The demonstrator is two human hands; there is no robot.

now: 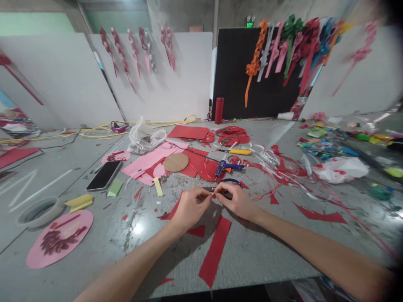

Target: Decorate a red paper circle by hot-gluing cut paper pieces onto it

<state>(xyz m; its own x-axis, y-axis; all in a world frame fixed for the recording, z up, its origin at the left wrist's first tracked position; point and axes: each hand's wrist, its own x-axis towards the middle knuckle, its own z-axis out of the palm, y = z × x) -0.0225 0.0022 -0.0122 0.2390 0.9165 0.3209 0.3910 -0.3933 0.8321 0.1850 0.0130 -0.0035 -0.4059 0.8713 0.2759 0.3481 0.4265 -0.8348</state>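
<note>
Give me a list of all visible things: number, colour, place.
Boards: several, white and black, back
Hanging chains: many, mixed colours, on boards
Bottle: one, red, back
Cord: one or more, yellow, back
Bags: two or more, whitish, both sides
Phone: one, black, left
Tape roll: one, whitish, front left
Disc: one, brown, centre
Glue gun: one, blue, centre
Cutter: one, yellow, centre
Scissors: one, blue-handled, beyond hands
Ribbons: several, white, right
Papers: many, mostly red, table
Small pieces: many, mixed, right
Table: one, grey, below
Left hand: one, bare, centre
Right hand: one, bare, centre
</note>
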